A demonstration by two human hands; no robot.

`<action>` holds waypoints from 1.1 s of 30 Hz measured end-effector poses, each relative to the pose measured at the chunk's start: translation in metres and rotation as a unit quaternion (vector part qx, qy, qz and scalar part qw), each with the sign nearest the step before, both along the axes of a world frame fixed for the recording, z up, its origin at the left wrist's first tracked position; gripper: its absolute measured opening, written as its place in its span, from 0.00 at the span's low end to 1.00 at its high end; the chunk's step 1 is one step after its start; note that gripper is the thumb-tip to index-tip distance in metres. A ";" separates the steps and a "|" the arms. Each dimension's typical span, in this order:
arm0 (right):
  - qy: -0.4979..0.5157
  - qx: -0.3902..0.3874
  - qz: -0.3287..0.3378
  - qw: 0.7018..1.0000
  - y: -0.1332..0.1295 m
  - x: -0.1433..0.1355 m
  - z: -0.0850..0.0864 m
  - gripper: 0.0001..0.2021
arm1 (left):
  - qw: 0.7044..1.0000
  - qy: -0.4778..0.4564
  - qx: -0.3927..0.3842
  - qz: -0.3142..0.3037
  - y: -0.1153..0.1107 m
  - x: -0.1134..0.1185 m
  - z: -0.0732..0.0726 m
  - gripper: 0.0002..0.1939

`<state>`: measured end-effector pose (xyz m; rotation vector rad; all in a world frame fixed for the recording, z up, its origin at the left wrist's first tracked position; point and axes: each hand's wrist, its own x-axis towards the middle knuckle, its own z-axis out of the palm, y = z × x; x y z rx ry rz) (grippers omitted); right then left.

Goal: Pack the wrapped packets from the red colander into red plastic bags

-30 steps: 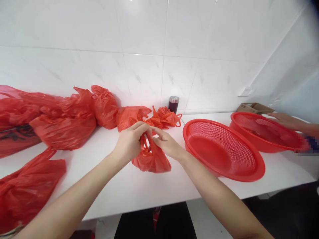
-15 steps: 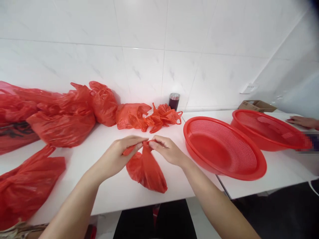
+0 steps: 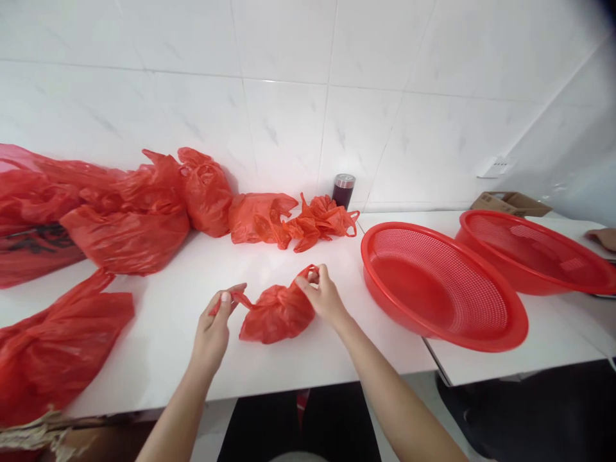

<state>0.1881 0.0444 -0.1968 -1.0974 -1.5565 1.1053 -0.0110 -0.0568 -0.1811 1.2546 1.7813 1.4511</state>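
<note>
A small red plastic bag [image 3: 278,316] with something bulging inside rests on the white table in front of me. My left hand [image 3: 216,321] is closed on one of its handles, drawn out to the left. The other handle is pinched in my right hand [image 3: 323,292], at the bag's upper right. Between the two hands the bag's neck is gathered together. What lies inside cannot be made out through the plastic.
Several filled red bags [image 3: 135,231] line the wall at left, and another bag [image 3: 62,346] sits at the near left. Crumpled red bags [image 3: 322,221] lie by a dark tumbler [image 3: 343,190]. Two red baskets [image 3: 505,324] stand at right, with a cardboard box [image 3: 513,204] and a person's hand [image 3: 604,237] beyond.
My hands have moved apart, from together above the bag to either side of it, stretching the handles outward. The bag now sits lower and rounder. At far right the other person's hand has shifted right.
</note>
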 end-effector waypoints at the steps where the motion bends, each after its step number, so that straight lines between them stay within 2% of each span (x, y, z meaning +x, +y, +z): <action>1: -0.041 0.019 0.004 0.999 -0.004 -0.005 -0.001 0.19 | 0.999 0.032 0.010 0.008 0.007 0.008 -0.003 0.23; 4: -0.145 0.056 -0.024 0.988 -0.011 -0.017 -0.010 0.15 | 0.993 0.118 -0.001 0.021 0.024 0.030 -0.011 0.22; 7: -0.152 0.031 -0.065 0.986 -0.007 -0.021 -0.022 0.11 | 0.981 0.185 -0.033 0.042 0.036 0.039 -0.019 0.20; 10: -0.141 -0.003 -0.077 0.987 0.004 -0.018 -0.029 0.11 | 0.964 0.242 -0.082 0.068 0.046 0.029 -0.027 0.22; 14: -0.156 -0.032 -0.077 0.984 0.020 -0.011 -0.032 0.12 | 0.939 0.302 -0.146 0.071 0.063 0.007 -0.032 0.24; 21: -0.290 -0.075 -0.072 0.951 0.053 -0.003 -0.026 0.14 | 0.891 0.386 -0.235 0.047 0.100 -0.009 -0.039 0.22; 27: -0.354 -0.075 -0.078 0.929 0.074 -0.007 -0.024 0.12 | 0.871 0.420 -0.254 0.013 0.122 -0.009 -0.044 0.20; 33: -0.340 -0.067 -0.059 0.936 0.081 -0.002 -0.029 0.20 | 0.862 0.446 -0.240 0.002 0.129 -0.009 -0.047 0.19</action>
